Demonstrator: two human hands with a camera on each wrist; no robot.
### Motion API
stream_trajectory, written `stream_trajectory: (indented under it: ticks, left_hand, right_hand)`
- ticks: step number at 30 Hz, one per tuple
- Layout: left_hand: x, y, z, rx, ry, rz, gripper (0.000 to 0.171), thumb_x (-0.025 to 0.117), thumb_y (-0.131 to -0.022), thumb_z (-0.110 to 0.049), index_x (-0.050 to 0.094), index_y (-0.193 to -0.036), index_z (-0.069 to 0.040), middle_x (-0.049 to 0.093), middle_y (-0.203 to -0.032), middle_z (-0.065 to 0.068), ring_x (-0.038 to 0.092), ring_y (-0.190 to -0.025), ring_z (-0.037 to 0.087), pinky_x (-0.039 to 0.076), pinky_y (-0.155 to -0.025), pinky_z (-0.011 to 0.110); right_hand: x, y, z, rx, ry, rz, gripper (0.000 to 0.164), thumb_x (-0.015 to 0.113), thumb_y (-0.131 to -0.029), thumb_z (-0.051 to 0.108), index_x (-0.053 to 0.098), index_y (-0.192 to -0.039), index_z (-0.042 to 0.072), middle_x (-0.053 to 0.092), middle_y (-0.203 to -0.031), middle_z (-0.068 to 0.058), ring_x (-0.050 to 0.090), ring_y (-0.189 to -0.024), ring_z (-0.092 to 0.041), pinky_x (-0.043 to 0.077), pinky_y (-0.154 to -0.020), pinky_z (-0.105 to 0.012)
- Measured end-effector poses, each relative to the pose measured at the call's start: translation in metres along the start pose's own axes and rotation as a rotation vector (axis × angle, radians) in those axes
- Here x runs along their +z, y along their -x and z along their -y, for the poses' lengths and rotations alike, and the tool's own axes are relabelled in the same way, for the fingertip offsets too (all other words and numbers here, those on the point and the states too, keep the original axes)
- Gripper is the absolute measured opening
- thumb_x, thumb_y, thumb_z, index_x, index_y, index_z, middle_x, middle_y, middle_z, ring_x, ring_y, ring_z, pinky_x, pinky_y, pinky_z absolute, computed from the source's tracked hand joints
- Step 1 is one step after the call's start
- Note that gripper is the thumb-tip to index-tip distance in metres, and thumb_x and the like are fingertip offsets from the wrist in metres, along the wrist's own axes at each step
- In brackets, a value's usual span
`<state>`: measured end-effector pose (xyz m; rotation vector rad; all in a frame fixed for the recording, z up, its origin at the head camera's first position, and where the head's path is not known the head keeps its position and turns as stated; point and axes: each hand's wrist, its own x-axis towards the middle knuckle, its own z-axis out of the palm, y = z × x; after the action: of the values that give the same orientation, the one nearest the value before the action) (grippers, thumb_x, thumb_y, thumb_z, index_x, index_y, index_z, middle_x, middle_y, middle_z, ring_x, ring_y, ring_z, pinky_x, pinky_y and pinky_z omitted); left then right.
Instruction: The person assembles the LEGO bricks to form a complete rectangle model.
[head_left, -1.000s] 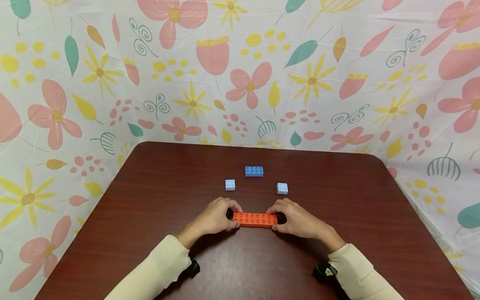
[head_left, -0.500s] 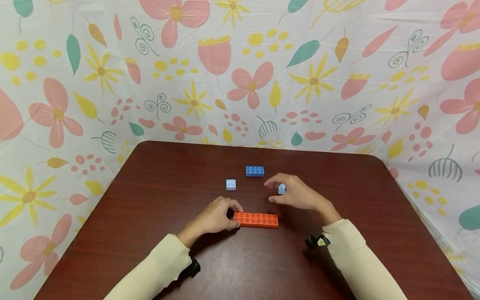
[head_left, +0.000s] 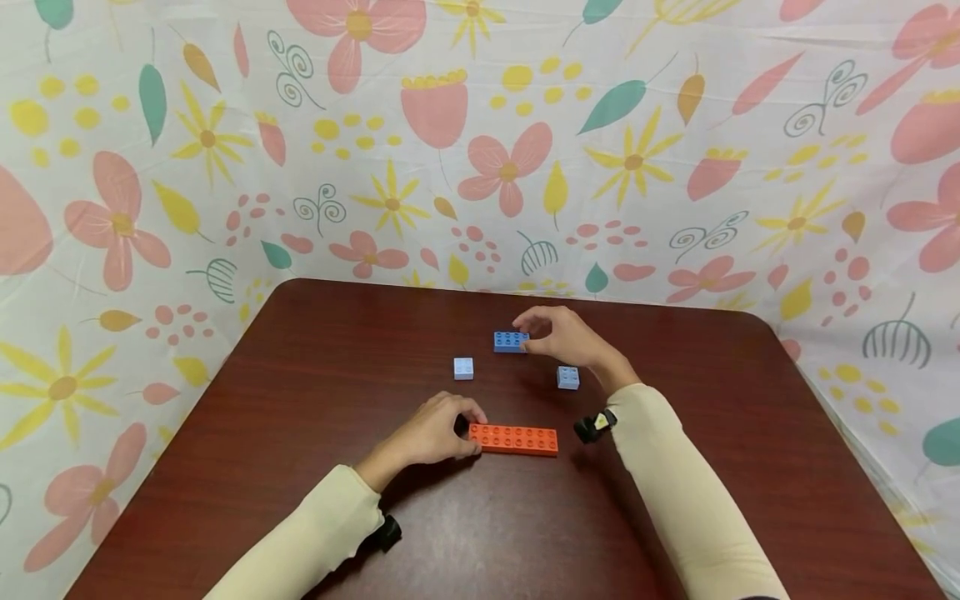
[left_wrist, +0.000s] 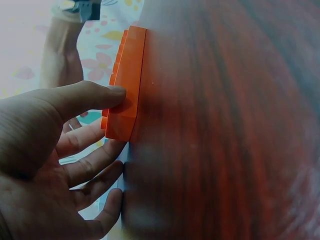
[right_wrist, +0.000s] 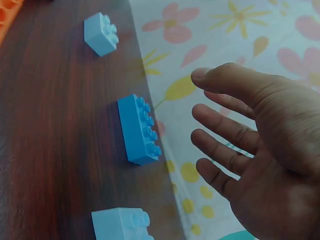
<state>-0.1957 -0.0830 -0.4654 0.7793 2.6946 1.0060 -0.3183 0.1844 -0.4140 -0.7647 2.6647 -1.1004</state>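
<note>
Thumb and fingers of my left hand (head_left: 435,429) grip the left end of a long orange bar of toy building bricks (head_left: 517,440) on the table. In the left wrist view, the thumb presses on the side of the orange bar (left_wrist: 127,80). My right hand (head_left: 566,337) is over the right end of a blue toy brick (head_left: 508,342), its fingers spread and loosely bent. The right wrist view has this blue brick (right_wrist: 137,130) on the table, with a gap between it and the fingertips. Nothing is in that hand.
Two small light-blue bricks lie nearer than the blue one: a left brick (head_left: 463,368) and a right brick (head_left: 567,377), the latter just below the right wrist. The dark red-brown table (head_left: 315,367) ends at the back against a flowered cloth (head_left: 420,183).
My right hand has let go of the orange bar's right end, passed over the right light-blue brick and come to the blue brick. My left hand keeps its grip.
</note>
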Motion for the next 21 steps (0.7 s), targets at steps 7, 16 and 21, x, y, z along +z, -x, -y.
stream_trajectory:
  ticks: [7, 16, 21]
  left_hand:
    - [0.000, -0.001, 0.002, 0.002, -0.008, -0.001, 0.030, 0.087, -0.080, -0.020, 0.075, -0.107, -0.018, 0.075, -0.105, 0.001, 0.061, -0.115, 0.029, 0.046, -0.103, 0.052]
    - [0.002, -0.001, 0.002, 0.005, -0.010, 0.003, 0.030, 0.087, -0.080, -0.020, 0.075, -0.107, -0.018, 0.075, -0.106, 0.001, 0.061, -0.114, 0.028, 0.046, -0.103, 0.051]
    - [0.002, -0.002, 0.002, 0.013, 0.003, -0.001, 0.030, 0.087, -0.079, -0.019, 0.075, -0.106, -0.018, 0.075, -0.105, 0.001, 0.061, -0.112, 0.028, 0.046, -0.101, 0.052]
  right_hand:
    - [0.002, -0.021, -0.013, 0.080, -0.054, -0.003, 0.041, 0.076, -0.093, 0.014, 0.066, -0.132, 0.003, 0.067, -0.126, -0.017, 0.062, -0.115, -0.031, 0.053, -0.097, -0.048]
    - [0.015, -0.025, -0.036, 0.232, -0.079, 0.026, 0.040, 0.074, -0.095, 0.015, 0.065, -0.133, 0.008, 0.061, -0.134, -0.017, 0.058, -0.120, -0.034, 0.054, -0.095, -0.044]
    - [0.019, -0.023, -0.040, 0.258, -0.082, 0.021, 0.037, 0.075, -0.094, 0.015, 0.067, -0.130, 0.011, 0.060, -0.136, -0.017, 0.056, -0.125, -0.035, 0.052, -0.099, -0.049]
